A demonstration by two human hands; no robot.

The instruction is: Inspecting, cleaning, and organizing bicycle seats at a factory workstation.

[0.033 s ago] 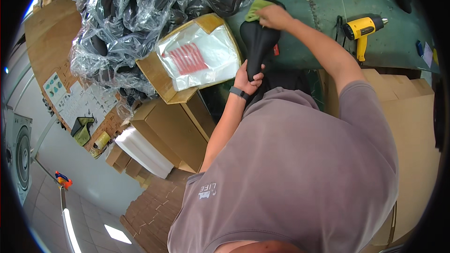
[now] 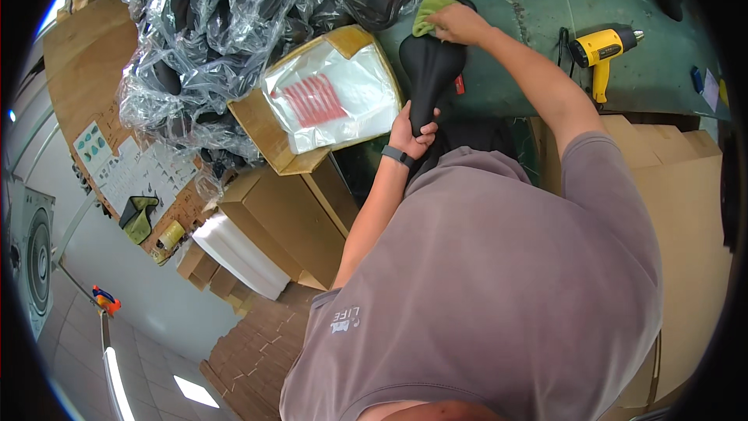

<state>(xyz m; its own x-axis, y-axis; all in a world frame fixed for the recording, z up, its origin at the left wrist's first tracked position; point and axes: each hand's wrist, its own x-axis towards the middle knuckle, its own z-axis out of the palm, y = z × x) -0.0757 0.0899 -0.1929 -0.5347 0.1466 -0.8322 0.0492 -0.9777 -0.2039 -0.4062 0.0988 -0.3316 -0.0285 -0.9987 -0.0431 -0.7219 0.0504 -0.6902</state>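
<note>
A black bicycle saddle (image 2: 431, 68) lies over the near edge of the green table, its narrow nose toward me. My left hand (image 2: 411, 134) is wrapped round that nose, with a dark band on the wrist. At the saddle's wide far end, my right hand (image 2: 460, 25) pinches a green cloth (image 2: 428, 15) that has a dark edge. The cloth is by the saddle's rear rim; whether it touches the cover I cannot tell. A small red item (image 2: 460, 84) shows just right of the saddle.
Left of the saddle stands an open carton (image 2: 292, 157) holding clear plastic bags. Behind it are piled plastic-wrapped dark saddles (image 2: 226, 39). A yellow heat gun (image 2: 601, 51) lies on the green table (image 2: 530, 39) at right. Cardboard boxes (image 2: 678, 187) flank me.
My right hand and the green cloth have shifted slightly, a little toward the far side of the saddle. The left hand and saddle stay in place.
</note>
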